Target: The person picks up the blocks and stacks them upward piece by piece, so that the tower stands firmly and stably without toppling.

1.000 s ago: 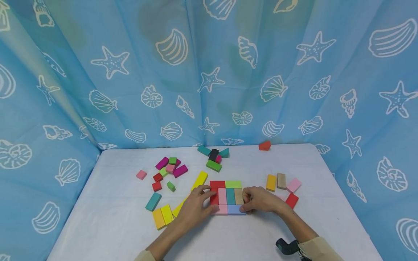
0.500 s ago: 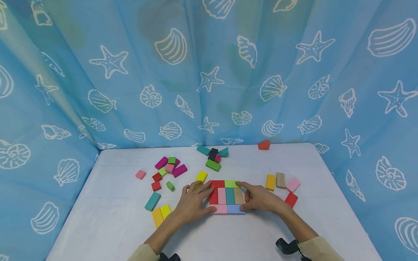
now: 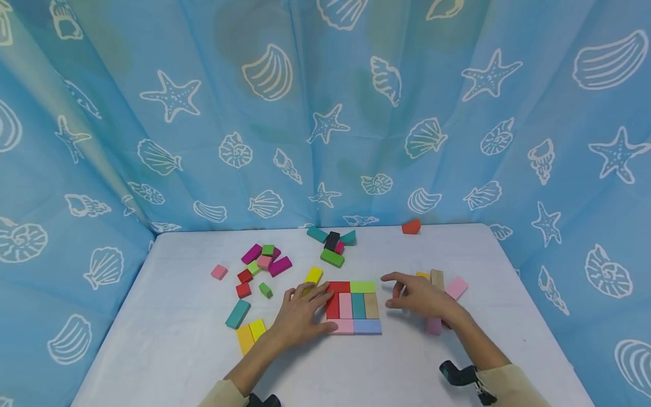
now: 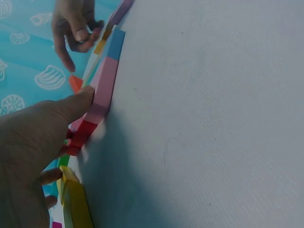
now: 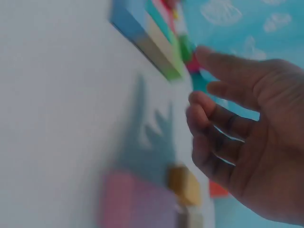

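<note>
Head view: block panel (image 3: 358, 306) lies between your left hand (image 3: 299, 317), spread against it, and empty right hand (image 3: 422, 294), just clear.

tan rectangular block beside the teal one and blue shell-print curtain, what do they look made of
Tan rectangular block: probably bare matte wood, from its beige colour and lack of glare; grain unclear. Blue shell-print curtain: likely fabric or thin plastic; soft folds, low sheen.

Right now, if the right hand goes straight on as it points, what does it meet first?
Probably the light green block or the tan block, though the right hand may pass above them: its height is unclear.
</note>
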